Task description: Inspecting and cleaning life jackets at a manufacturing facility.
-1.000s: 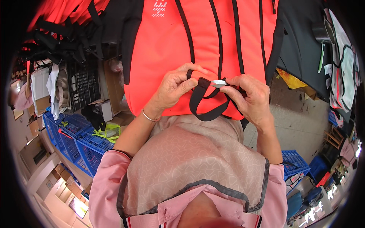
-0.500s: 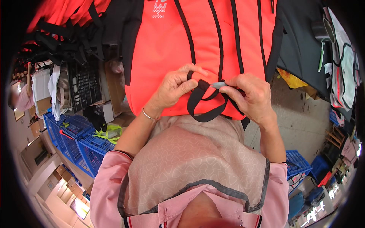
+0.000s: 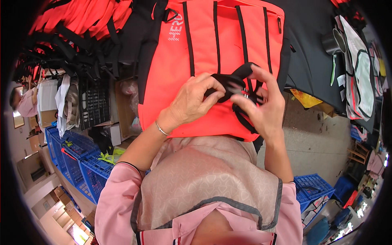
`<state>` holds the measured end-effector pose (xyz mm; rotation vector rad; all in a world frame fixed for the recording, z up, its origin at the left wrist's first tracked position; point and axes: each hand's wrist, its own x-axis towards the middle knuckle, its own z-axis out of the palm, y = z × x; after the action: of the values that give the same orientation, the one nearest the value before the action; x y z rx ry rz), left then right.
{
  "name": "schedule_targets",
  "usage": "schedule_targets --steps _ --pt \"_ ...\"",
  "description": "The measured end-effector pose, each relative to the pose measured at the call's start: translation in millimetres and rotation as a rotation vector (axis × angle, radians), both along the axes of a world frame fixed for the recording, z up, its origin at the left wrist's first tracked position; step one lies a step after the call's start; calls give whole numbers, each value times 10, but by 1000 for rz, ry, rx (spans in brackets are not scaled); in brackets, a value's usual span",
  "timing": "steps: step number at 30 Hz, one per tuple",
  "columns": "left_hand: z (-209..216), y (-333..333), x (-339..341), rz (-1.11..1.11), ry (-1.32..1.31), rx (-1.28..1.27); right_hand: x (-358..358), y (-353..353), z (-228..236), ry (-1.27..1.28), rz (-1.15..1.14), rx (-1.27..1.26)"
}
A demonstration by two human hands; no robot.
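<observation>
A bright coral-red backpack (image 3: 163,110) with black sides lies in front of me, its two padded shoulder straps (image 3: 206,41) facing up. Near its lower edge, my left hand (image 3: 194,98) is closed in a pinch on a black webbing strap (image 3: 222,83). My right hand (image 3: 265,104) is around the same webbing, thumb and index finger apart, the other fingers curled by it. One loop of webbing rises to the right index fingertip. Between the hands a small greyish piece is smeared by motion; I cannot make out its kind.
Red and black bags or straps (image 3: 81,20) are heaped at the far left. Blue plastic crates (image 3: 94,171) stand at my left, another blue crate (image 3: 312,185) at my right. A grey-white bag piece (image 3: 359,73) and a dark cylinder (image 3: 332,41) lie on the black-covered table (image 3: 306,49).
My right thumb and index finger have spread from a pinch on a grey piece. The webbing has been lifted and looped between my hands. The backpack appears lower and more of its top shows.
</observation>
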<state>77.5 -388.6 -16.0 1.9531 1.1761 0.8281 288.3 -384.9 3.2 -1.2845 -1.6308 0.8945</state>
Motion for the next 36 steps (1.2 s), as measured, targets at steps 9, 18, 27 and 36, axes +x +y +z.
schedule_targets --steps 9,18,27,36 --pt "-67 82 -163 127 -581 -402 -230 608 -137 208 170 -325" --pt "199 -275 -819 30 -319 -270 155 481 223 259 419 -620" --pt "819 111 -1729 -354 -211 -767 641 1025 193 209 -113 -193" --pt "520 1575 -326 337 481 404 290 1859 -3 124 -302 31"
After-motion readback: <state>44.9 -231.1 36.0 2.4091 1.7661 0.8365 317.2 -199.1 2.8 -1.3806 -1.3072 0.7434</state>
